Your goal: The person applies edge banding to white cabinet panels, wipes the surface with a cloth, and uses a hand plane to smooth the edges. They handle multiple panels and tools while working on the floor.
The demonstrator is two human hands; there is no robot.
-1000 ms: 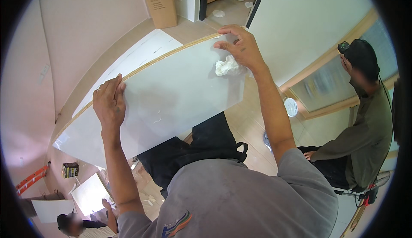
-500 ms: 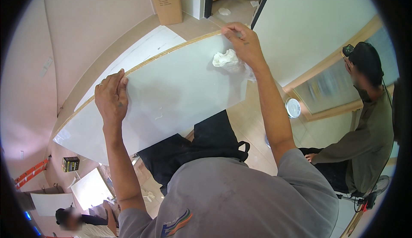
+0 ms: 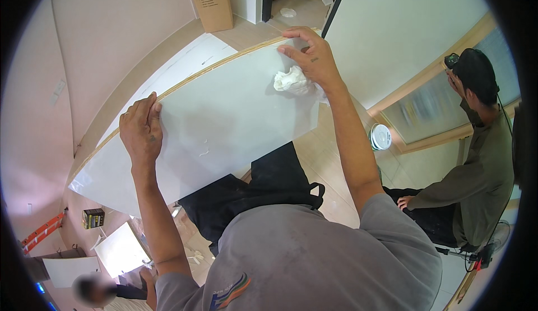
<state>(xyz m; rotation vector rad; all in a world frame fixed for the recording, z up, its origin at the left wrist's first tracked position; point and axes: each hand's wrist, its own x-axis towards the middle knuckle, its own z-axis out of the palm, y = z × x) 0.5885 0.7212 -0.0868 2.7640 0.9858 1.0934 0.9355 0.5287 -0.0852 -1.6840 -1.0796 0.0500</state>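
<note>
A white panel with a raw wooden edge leans tilted in front of my body, its lower part by my black trousers. My left hand is closed over its far edge at the left, fingers bent across the rim. Farther right along the same edge, my right hand grips the panel, fingers over the rim and thumb on the white face. A crumpled white cloth lies against the panel just below my right hand. Small whitish bits stick to the lower face.
A white marble-look sheet lies beyond the panel. A cardboard box stands at the wall. To the right are a white-lidded bucket and a seated person. Another person is low left, near an orange ladder.
My right thumb has slid from the edge down onto the panel's face. The person at the lower left has shifted right. My left hand keeps its hold.
</note>
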